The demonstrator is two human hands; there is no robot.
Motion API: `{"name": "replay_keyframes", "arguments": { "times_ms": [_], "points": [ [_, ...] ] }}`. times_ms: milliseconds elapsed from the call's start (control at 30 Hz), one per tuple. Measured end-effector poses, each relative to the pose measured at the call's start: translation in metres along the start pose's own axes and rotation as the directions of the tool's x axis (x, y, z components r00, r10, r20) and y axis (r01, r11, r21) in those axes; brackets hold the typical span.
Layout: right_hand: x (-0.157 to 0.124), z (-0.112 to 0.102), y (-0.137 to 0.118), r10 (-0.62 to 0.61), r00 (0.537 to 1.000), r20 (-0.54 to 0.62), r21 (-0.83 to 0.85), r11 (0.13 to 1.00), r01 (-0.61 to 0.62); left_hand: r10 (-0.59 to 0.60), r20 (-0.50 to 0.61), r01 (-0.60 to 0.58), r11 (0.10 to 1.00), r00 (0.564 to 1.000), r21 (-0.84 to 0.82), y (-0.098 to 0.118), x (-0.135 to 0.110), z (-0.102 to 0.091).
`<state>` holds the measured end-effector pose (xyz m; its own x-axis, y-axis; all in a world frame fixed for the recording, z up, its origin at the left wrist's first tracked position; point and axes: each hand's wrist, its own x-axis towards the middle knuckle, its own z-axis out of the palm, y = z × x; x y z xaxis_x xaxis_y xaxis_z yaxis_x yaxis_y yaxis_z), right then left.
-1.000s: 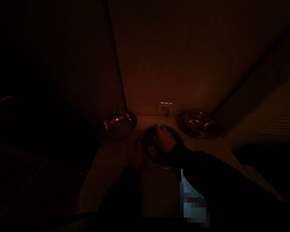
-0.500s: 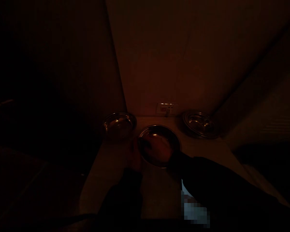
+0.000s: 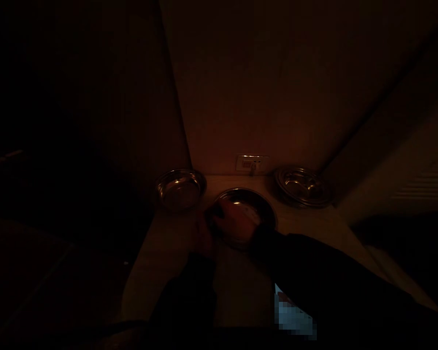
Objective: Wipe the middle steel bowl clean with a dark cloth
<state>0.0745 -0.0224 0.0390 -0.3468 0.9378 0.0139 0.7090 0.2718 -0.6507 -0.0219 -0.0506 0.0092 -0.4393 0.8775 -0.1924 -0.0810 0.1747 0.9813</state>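
Note:
The light is very dim. A round metal dish [image 3: 264, 209] with a shiny rim sits in the middle of the small wooden table. Across its inside reaches my right hand [image 3: 233, 218], fingers curled at the dish's left part. Something dark shows by those fingers, too dark to name. At the dish's left rim is my left hand [image 3: 203, 233], seemingly closed on the edge, though its fingers are barely visible. Both forearms wear dark sleeves.
Another metal dish [image 3: 180, 194] lies at the back left of the table [image 3: 244, 296]. Stacked metal plates [image 3: 301, 187], the top one with compartments, lie back right. A wall socket [image 3: 251, 163] is behind. A bright pixelated patch [image 3: 294, 318] shows below my right forearm.
My right hand has shifted slightly up and left inside the dish. The dish has moved a little to the right. The other dishes stay put.

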Motion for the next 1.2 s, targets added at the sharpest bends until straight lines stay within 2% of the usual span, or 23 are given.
{"name": "replay_keyframes", "arguments": {
  "times_ms": [100, 267, 367, 467, 567, 800, 933, 1033, 1133, 1200],
  "points": [
    [0.004, -0.003, 0.0, 0.03, 0.999, -0.038, 0.011, 0.999, -0.03, 0.007, -0.033, -0.007, 1.0, 0.999, -0.003, -0.001, 0.001, -0.001],
    [-0.007, -0.004, 0.0, -0.059, 0.998, 0.035, 0.064, 0.996, 0.057, 0.03, -0.007, -0.031, 0.998, 1.0, -0.048, -0.003, 0.0, -0.002],
    [-0.002, -0.001, 0.005, 0.011, 0.999, -0.044, 0.081, 0.997, -0.008, 0.047, 0.024, -0.045, 0.996, 0.999, -0.08, -0.008, 0.001, -0.001],
    [0.013, 0.002, 0.013, 0.119, 0.981, -0.153, 0.096, 0.99, -0.105, 0.06, 0.04, -0.056, 0.994, 0.997, -0.097, -0.014, 0.004, 0.003],
    [0.019, 0.004, 0.016, 0.146, 0.973, -0.176, 0.112, 0.986, -0.127, 0.065, 0.047, -0.06, 0.994, 0.997, -0.094, -0.017, 0.007, 0.004],
    [-0.01, -0.004, 0.011, -0.05, 0.998, 0.025, 0.134, 0.99, 0.047, 0.072, -0.004, -0.072, 0.996, 0.997, -0.059, -0.011, 0.002, 0.001],
    [-0.008, -0.006, 0.009, -0.044, 0.999, 0.021, 0.135, 0.99, 0.04, 0.082, 0.026, -0.081, 0.995, 0.996, -0.053, -0.013, 0.001, 0.001],
    [-0.003, -0.004, 0.009, -0.038, 0.999, 0.007, 0.131, 0.991, 0.036, 0.081, -0.005, -0.081, 0.995, 0.997, -0.049, -0.017, 0.003, 0.001],
    [-0.009, -0.008, 0.016, -0.114, 0.988, 0.104, 0.136, 0.986, 0.099, 0.09, -0.028, -0.091, 0.995, 0.996, -0.051, -0.019, 0.005, 0.001],
    [-0.014, -0.013, 0.022, -0.157, 0.972, 0.174, 0.143, 0.981, 0.133, 0.1, 0.006, -0.099, 0.993, 0.995, -0.061, -0.018, 0.004, 0.001]
  ]
}}
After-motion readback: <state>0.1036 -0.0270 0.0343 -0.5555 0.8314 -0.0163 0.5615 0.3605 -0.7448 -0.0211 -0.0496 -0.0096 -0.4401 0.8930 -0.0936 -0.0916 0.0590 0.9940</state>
